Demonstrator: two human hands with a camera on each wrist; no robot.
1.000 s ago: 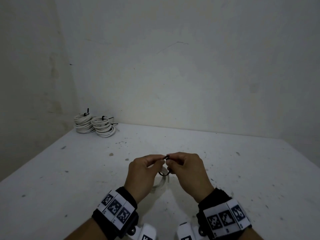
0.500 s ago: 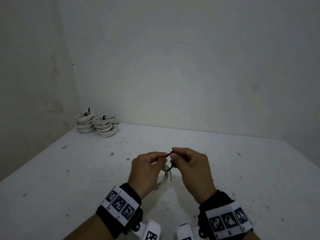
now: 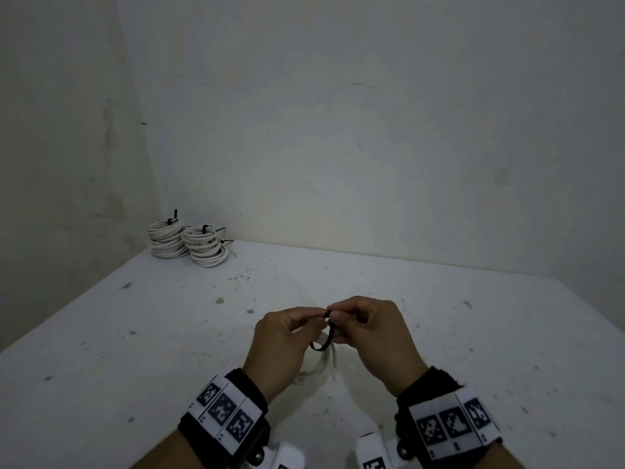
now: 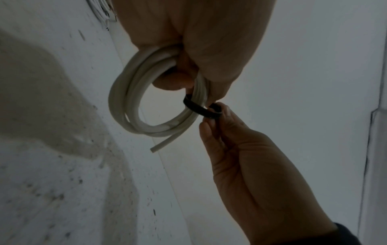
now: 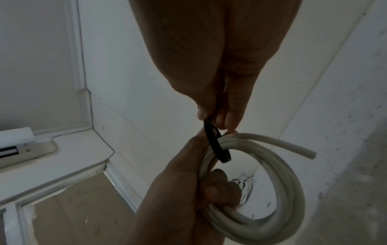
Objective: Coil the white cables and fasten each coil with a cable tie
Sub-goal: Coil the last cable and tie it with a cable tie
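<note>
We hold a small coil of smooth white round cable (image 4: 134, 92) above the near middle of the speckled white desk (image 3: 135, 350). Our left hand (image 3: 280, 346) curls its fingers around the coil's bundled loops. A thin black cable tie (image 4: 199, 109) loops around the strands; our right hand (image 3: 368, 333) pinches its top end. Whether the tie is locked we cannot tell. 1 cut cable end sticks out free. At the far left corner sit 2 stacks of tied white cable coils (image 3: 189, 243).
</note>
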